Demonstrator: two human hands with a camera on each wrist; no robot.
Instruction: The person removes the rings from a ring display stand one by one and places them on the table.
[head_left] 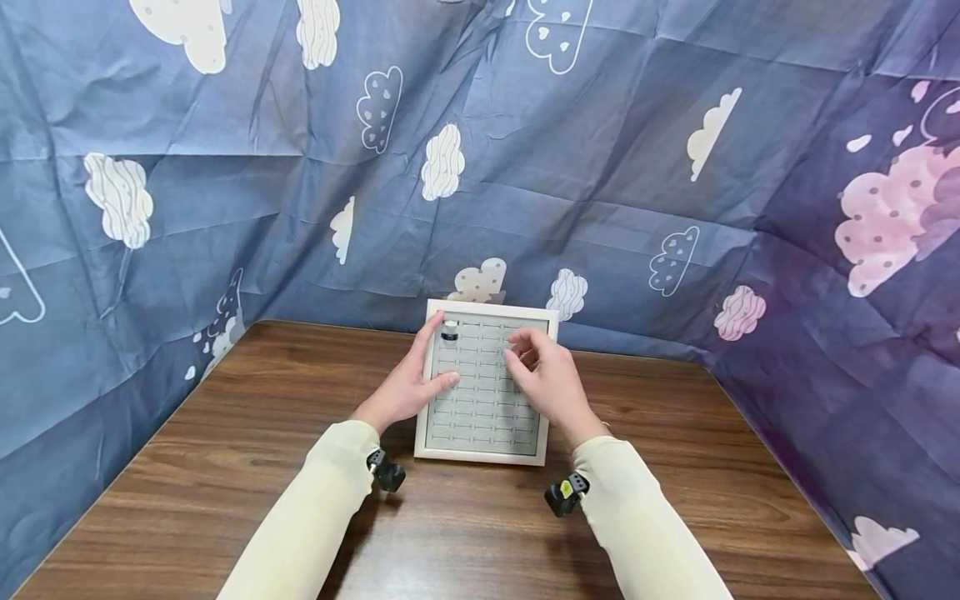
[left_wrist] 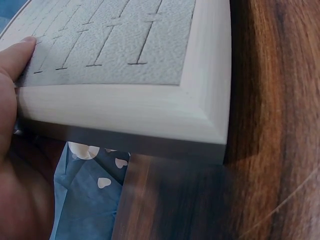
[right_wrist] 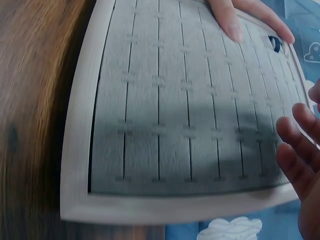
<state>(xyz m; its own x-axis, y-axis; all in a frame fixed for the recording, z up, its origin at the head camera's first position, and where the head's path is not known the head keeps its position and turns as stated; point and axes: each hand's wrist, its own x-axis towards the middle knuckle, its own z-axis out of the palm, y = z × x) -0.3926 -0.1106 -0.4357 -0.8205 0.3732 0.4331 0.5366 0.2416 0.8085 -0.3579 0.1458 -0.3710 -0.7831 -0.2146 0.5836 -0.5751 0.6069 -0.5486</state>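
Note:
A white-framed board with a grey slotted panel stands tilted back on the table. My left hand grips its left side, the thumb lying over the panel and a finger along the frame's edge. Two small ring-like bands, a dark one and a white one, sit in the top left slots; their exact kind is too small to tell. Over the upper right part of the panel is my right hand, its fingers loosely bent. In the right wrist view nothing shows between those fingers.
A brown wood-grain table lies under the board. Behind it and at both sides hangs a blue cloth with cloud prints. A small black camera is strapped to the left wrist, another to the right.

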